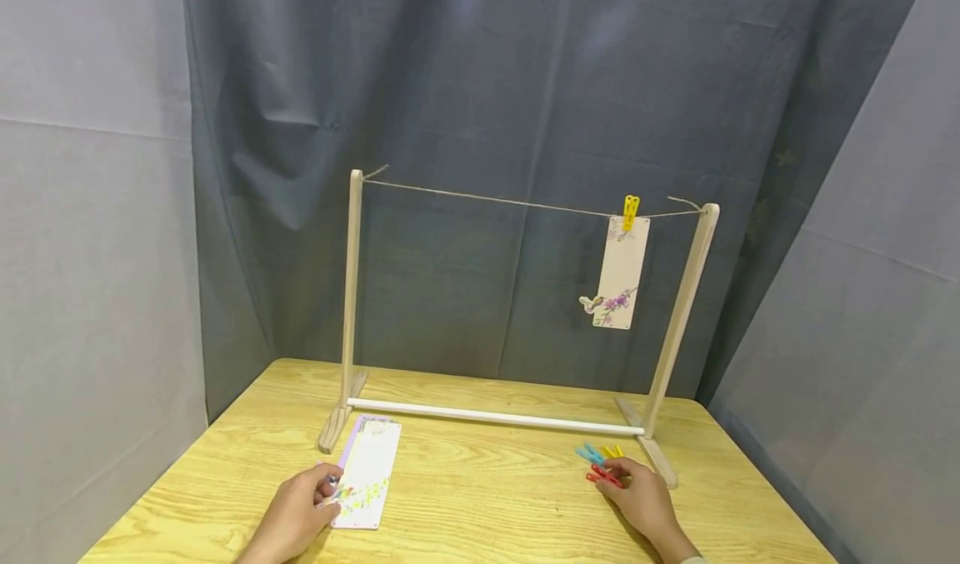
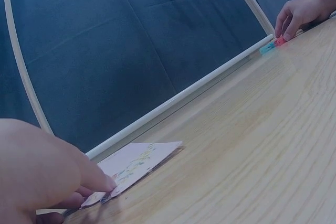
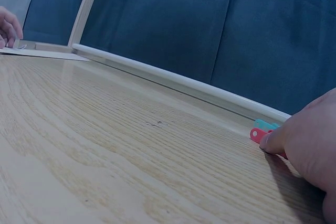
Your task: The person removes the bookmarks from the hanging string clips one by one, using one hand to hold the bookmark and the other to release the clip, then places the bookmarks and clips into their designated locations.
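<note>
Left hand (image 1: 300,510) lies low at the near left of the scene, palm down, forearm entering from the near edge. Its fingers are bent and drawn together at the tips, thumb side turned toward the right. Right hand (image 1: 637,493) lies at the near right, palm down, forearm entering from the near right corner. Its fingers (image 3: 273,141) curl downward, tips pointing to the far left. The two hands are well apart.
</note>
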`<state>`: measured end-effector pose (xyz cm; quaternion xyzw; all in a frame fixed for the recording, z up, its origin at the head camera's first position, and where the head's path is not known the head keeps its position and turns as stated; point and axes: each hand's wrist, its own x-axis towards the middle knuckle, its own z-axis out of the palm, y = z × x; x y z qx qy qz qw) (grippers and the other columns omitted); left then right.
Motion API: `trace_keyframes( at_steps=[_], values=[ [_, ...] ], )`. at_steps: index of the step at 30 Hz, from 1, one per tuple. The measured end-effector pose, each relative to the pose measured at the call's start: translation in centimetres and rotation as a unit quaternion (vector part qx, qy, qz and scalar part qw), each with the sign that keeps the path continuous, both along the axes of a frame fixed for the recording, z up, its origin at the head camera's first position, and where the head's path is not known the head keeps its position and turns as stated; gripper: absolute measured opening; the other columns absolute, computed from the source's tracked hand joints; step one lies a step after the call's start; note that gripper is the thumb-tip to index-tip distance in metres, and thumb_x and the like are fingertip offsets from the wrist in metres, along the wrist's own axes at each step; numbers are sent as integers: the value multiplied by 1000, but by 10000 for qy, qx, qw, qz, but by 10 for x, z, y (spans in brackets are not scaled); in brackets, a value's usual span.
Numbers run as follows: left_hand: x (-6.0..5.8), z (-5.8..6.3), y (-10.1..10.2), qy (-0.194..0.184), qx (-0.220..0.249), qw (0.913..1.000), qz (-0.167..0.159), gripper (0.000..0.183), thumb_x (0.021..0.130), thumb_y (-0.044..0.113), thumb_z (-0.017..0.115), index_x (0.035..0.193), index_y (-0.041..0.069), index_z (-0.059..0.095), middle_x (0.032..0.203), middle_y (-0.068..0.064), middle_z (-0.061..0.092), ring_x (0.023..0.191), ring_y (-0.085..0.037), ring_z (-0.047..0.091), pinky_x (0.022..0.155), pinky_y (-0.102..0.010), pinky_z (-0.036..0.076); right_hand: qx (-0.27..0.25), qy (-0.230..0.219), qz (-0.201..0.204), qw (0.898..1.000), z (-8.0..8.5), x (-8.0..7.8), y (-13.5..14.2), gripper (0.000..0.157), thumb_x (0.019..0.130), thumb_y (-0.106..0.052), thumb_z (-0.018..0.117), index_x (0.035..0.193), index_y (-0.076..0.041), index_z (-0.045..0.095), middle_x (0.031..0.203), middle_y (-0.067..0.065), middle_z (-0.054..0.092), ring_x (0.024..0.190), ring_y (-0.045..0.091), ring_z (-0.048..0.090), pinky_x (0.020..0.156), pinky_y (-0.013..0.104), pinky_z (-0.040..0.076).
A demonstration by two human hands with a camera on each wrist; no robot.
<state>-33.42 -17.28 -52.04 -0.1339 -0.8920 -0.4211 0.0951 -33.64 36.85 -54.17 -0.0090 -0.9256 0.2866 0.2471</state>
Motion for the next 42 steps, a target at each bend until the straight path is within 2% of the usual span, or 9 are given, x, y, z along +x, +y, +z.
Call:
trace_keyframes(
  at_steps=[9, 18, 23, 28, 35, 38, 42],
  values=[
    [1, 3, 0, 44, 7, 9999, 150, 37, 87, 5, 77, 123, 0, 68, 88, 3, 58, 75, -12, 55, 68, -29, 51, -20, 116, 48, 9999, 1, -3, -1, 32, 82, -15, 88, 110, -6, 77, 90, -2, 72, 81, 15, 62, 71, 35, 50],
    [0, 6, -2, 234, -1, 9993, 283, 34, 89, 2, 76, 122, 0, 69, 85, 3, 58, 72, -12, 55, 65, -27, 49, 77, 262, 127, 9995, 4, -5, -7, 33, 82, -17, 89, 110, -6, 77, 92, -2, 73, 85, 20, 66, 74, 40, 53],
    [-2, 4, 1, 248, 104, 9992, 296, 34, 89, 1, 73, 123, -1, 68, 89, 1, 58, 74, -13, 55, 66, -27, 50, 94, 226, 84, 9997, 3, -4, -5, 33, 83, -18, 88, 111, -7, 76, 95, 0, 74, 95, 28, 69, 83, 51, 54],
    [0, -1, 7, 362, 77, 9989, 276, 36, 89, 1, 75, 123, 0, 68, 95, 1, 59, 82, -14, 56, 69, -32, 54, -29, 52, 9, 10000, 1, 3, -1, 35, 83, -21, 88, 113, -7, 76, 99, 0, 73, 97, 28, 68, 85, 51, 53],
    [3, -3, 10, 509, -31, 9978, 422, 35, 88, 0, 76, 122, 2, 69, 88, 3, 56, 77, -13, 53, 66, -26, 49, -321, -7, -6, 9995, 1, 8, -2, 38, 84, -23, 88, 115, -6, 75, 100, 0, 73, 100, 28, 67, 88, 49, 53],
    [3, -1, 11, 602, -8, 9974, 408, 34, 88, 0, 77, 121, 2, 69, 89, 3, 56, 77, -12, 53, 67, -26, 50, -483, 57, 98, 9988, 3, 7, -3, 38, 85, -20, 87, 116, -4, 74, 99, 2, 73, 102, 32, 67, 90, 51, 54],
    [2, -1, 14, 774, 158, 9966, 215, 34, 88, 0, 78, 120, 2, 69, 92, 4, 57, 82, -11, 56, 73, -27, 54, -599, 118, 162, 9980, 8, 5, 0, 38, 87, -18, 85, 119, -1, 73, 97, 2, 73, 104, 34, 67, 90, 51, 55]
  ],
)
